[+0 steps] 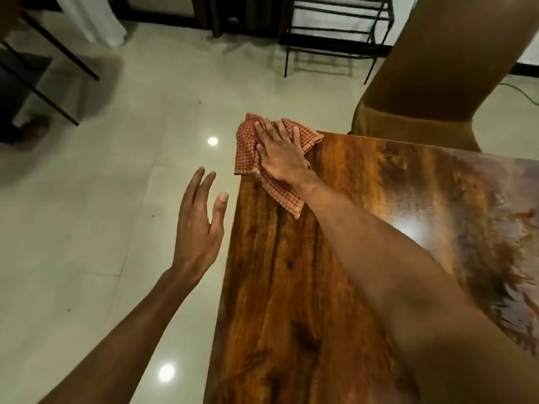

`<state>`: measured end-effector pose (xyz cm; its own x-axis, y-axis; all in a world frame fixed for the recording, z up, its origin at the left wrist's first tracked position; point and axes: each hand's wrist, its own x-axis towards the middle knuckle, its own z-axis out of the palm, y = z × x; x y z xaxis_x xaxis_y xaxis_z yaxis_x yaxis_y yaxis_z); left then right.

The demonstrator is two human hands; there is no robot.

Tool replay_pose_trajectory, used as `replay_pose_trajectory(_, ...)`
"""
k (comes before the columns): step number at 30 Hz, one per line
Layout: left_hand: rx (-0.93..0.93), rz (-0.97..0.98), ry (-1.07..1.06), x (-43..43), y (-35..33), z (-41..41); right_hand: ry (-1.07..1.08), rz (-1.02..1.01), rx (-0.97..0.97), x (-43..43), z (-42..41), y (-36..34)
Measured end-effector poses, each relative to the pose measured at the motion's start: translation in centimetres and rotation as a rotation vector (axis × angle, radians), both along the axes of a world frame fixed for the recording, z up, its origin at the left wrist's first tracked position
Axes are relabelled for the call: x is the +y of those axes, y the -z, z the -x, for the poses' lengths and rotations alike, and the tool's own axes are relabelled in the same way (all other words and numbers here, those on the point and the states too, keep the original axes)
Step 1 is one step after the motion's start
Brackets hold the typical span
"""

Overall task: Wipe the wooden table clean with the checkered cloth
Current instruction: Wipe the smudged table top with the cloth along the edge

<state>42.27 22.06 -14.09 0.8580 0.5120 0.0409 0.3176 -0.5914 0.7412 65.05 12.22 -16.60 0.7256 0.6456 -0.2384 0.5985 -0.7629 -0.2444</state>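
R hand [281, 154] flat on checkered cloth [248, 153], long axis diagonal at table [335, 258] corner.

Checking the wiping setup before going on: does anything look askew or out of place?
Only the checkered cloth: bunched under the right hand at the wooden table's far corner, part overhanging the edge. The left hand hovers empty.

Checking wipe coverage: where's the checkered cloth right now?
Head view: the checkered cloth lies at the wooden table's far-left corner, partly overhanging its edge, pressed flat under the right hand.
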Motion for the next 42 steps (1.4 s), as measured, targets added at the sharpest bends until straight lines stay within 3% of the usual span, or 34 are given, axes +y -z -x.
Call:
replay_pose_trajectory(3,0.000,0.031,-0.060,1.7,0.1,2.8,-0.012,-0.001,-0.034,0.8,2.5,0.5)
replay_pose_trajectory(10,0.028,0.103,-0.125,0.7,-1.5,8.4,-0.078,0.018,-0.070,-2.7,17.2,1.0)
replay_pose_trajectory(22,0.088,0.026,-0.045,-11.7,-4.4,22.2,-0.180,-0.081,-0.011,-15.0,46.7,1.1)
replay_pose_trajectory(26,0.111,0.012,0.017,-16.4,-4.6,26.0,-0.160,-0.048,-0.020,-21.2,49.0,0.5)
replay_pose_trajectory(31,0.148,0.001,0.073,-19.9,-3.9,28.4,0.180,0.024,-0.033,-31.5,47.3,0.2)
replay_pose_trajectory(34,0.214,-0.121,0.140,-21.5,-3.4,29.4,0.334,0.037,-0.033,-32.2,48.7,0.0)
replay_pose_trajectory(39,0.202,-0.124,0.142,-25.1,-3.4,30.9,0.155,0.051,-0.034,-33.8,50.6,0.3)
replay_pose_trajectory(42,0.150,0.031,0.186,-27.2,-4.0,31.6,0.293,0.078,-0.042,-40.7,49.1,0.0)
